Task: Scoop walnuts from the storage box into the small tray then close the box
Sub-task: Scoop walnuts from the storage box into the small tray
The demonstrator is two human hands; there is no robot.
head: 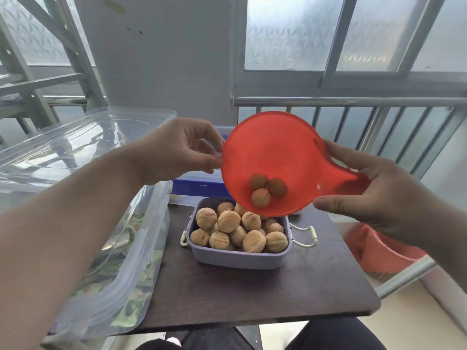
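Three walnuts (pixel 267 189) in scoop (pixel 273 157), fingers (pixel 328 205) gripping handle

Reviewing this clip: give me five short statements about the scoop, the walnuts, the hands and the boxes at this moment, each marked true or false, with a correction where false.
1. The red scoop is tilted above the small tray. True.
2. The scoop is empty. False: three walnuts show through it.
3. The right hand holds the scoop by its handle. True.
4. The left hand rests on the table. False: its fingers touch the scoop's rim.
5. The storage box is closed. False: its clear lid stands raised.
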